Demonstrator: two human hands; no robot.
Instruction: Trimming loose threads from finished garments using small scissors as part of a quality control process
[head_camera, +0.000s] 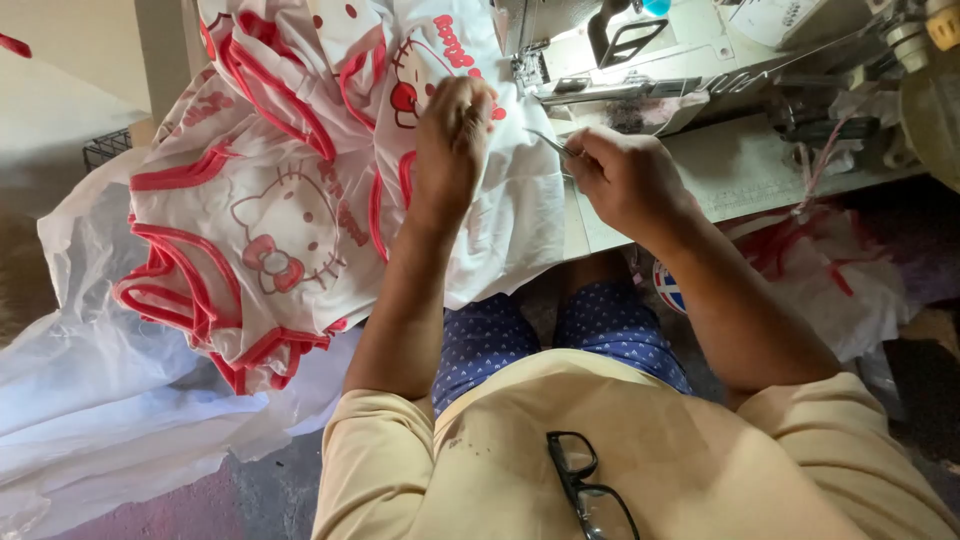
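My left hand (452, 140) pinches a fold of a white garment (290, 190) with red trim and cartoon cat prints; the cloth hangs over the table edge and my lap. My right hand (625, 180) is closed around small metal thread snips (552, 143), whose tip points left toward the pinched cloth, just short of my left fingers. Both hands are in front of the sewing machine (620, 60).
A pale sewing table (740, 170) carries the machine and loose scraps. A big clear plastic sheet (90, 400) lies on the floor at left. More white and red cloth (830, 260) hangs under the table at right. Black glasses (585, 485) hang on my shirt.
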